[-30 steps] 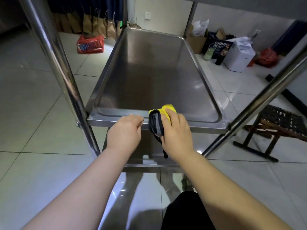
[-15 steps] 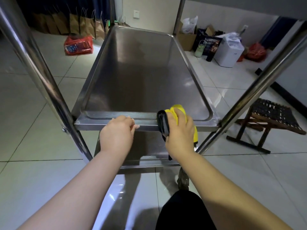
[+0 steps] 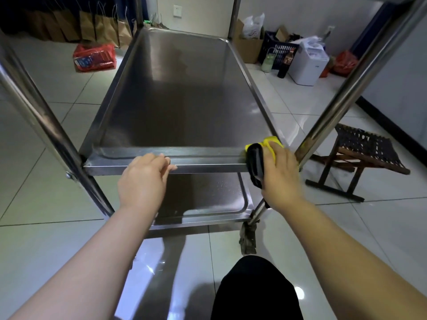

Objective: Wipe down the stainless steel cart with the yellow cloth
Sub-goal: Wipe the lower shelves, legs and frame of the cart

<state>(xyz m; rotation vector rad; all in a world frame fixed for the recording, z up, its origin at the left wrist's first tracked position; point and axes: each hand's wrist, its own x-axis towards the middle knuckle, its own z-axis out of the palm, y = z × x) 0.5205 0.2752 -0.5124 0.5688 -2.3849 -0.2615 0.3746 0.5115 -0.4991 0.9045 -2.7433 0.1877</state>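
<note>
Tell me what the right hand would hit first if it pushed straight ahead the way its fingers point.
The right hand, gripping the yellow cloth on the steel cart's near rim, points across the middle tray. It would likely cross bare tray; depth is unclear.

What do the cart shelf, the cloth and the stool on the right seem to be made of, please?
Shelf: brushed steel, with soft streaky reflections. Cloth: soft fabric, probably microfibre, yellow with a dark side, bunched in the right hand. Stool: dark wooden frame; woven seat, material unclear.
</note>
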